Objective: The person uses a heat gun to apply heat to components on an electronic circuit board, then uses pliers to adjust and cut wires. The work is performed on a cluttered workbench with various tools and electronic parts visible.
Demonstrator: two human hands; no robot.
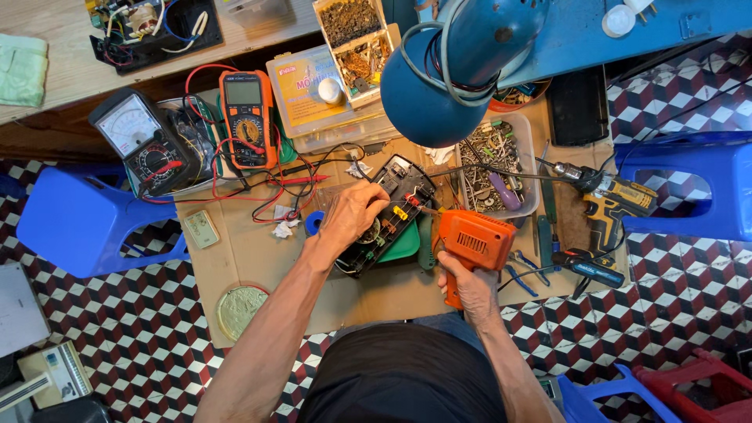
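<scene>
Left hand [352, 213] presses flat, fingers together, on opened black device housing [388, 213], which lies tilted at centre of cardboard-covered worktable [251, 258]; yellow and red parts show inside. Right hand [470, 286] fingers clamped on orange soldering gun [470, 243], tip at the housing's edge.

Your arms are bare from the lower frame edge to the fingertips, with no sleeves, gloves, watch or rings showing. Your left hand [352, 213] and right hand [468, 288] are uncovered, the forearms lean with visible tendons. Below them, your lap shows dark, near-black fabric, with a strip of blue cloth at its upper edge.
</scene>
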